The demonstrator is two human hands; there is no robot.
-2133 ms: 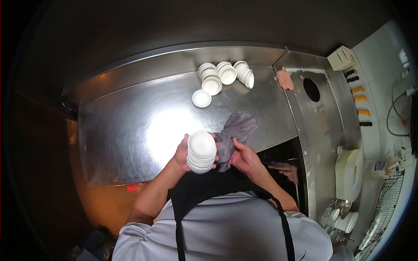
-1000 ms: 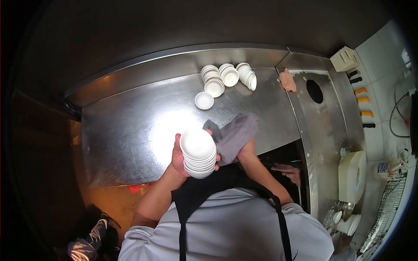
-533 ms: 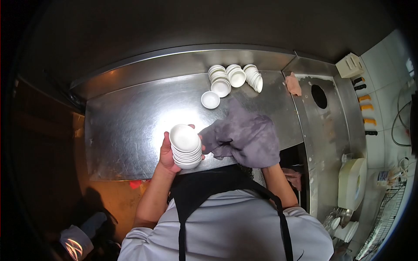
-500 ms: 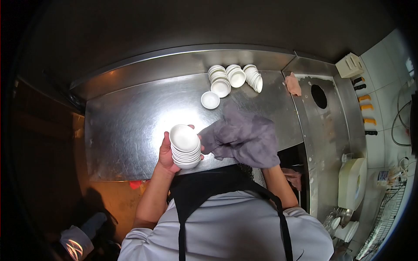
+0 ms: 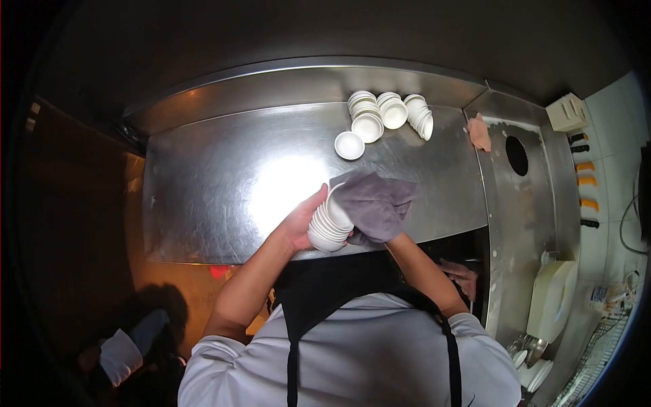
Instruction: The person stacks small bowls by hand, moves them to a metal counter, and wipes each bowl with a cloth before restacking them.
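Note:
My left hand (image 5: pixel 300 222) grips a tilted stack of small white bowls (image 5: pixel 328 227) above the near edge of the steel counter (image 5: pixel 203 183). A grey cloth (image 5: pixel 371 203) covers my right hand and presses on the top bowl of the stack. The right hand itself is hidden under the cloth; only its forearm shows. A single white bowl (image 5: pixel 349 145) sits alone farther back on the counter.
Three stacks of white bowls (image 5: pixel 390 112) stand at the back of the counter. A pink rag (image 5: pixel 479 131) lies beside a round hole (image 5: pixel 517 155) in the right side surface. White dishes (image 5: pixel 536 370) sit at lower right.
The bowl stack has tipped toward the right, and the cloth, spread loose half a second ago, is now bunched over the top bowl. The view has shifted slightly.

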